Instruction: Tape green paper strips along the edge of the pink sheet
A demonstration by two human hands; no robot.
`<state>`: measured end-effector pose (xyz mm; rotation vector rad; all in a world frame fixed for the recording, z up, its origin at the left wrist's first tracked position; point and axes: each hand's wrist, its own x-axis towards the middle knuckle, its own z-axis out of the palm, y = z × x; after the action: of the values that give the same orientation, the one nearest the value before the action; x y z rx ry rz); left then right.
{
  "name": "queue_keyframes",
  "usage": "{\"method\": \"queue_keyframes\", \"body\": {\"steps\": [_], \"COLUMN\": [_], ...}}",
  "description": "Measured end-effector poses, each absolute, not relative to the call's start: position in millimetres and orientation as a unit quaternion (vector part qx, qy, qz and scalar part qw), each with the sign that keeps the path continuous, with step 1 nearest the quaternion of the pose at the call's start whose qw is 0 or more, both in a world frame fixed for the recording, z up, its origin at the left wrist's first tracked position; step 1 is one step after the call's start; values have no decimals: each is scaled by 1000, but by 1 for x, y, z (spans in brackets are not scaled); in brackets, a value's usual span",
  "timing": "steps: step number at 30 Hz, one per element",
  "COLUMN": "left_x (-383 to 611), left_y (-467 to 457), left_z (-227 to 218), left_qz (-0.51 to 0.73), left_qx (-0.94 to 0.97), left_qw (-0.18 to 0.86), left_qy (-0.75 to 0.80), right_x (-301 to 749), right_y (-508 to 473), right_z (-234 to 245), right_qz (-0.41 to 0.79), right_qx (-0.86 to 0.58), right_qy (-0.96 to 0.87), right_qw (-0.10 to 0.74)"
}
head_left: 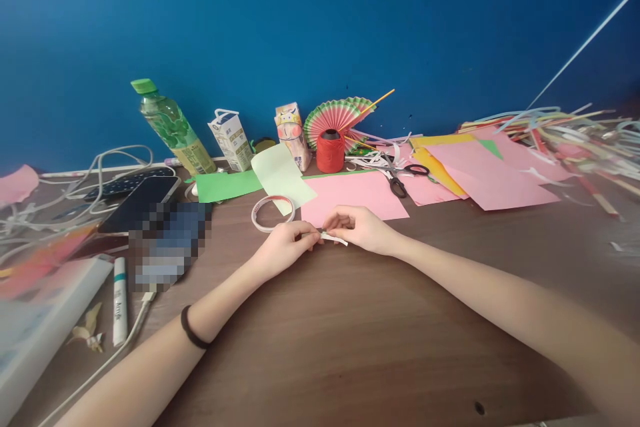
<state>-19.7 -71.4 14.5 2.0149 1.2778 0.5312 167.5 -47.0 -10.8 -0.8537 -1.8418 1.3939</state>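
Note:
Both hands meet over the middle of the table, in front of a pink paper sheet [355,197]. A narrow whitish strip [336,239] runs between them, its free end pointing right. Its material is too small to make out. My left hand [285,247] pinches the strip between thumb and fingers. My right hand [363,230] is closed, its fingertips bent at the strip beside the left fingertips. Just behind my left hand lies a roll of tape [257,221], touching or nearly touching it.
Scissors [397,185], a red thread spool [330,155], a paper fan [320,121] and a juice carton [233,140] stand or lie behind. Pink sheets [490,173] and several loose strips [575,137] cover the right. At left are a bottle [175,130], a phone [140,203], a marker [120,300] and cables.

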Motion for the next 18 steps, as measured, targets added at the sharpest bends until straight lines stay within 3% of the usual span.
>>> {"method": "queue_keyframes", "body": {"steps": [18], "left_x": [-20], "left_y": [-67], "left_z": [18], "left_qz": [186], "left_qx": [767], "left_qw": [365], "left_qy": [494], "right_x": [170], "right_y": [-46], "right_z": [-3], "right_qz": [559], "right_qx": [-307], "right_qy": [-699], "right_qw": [323]}}
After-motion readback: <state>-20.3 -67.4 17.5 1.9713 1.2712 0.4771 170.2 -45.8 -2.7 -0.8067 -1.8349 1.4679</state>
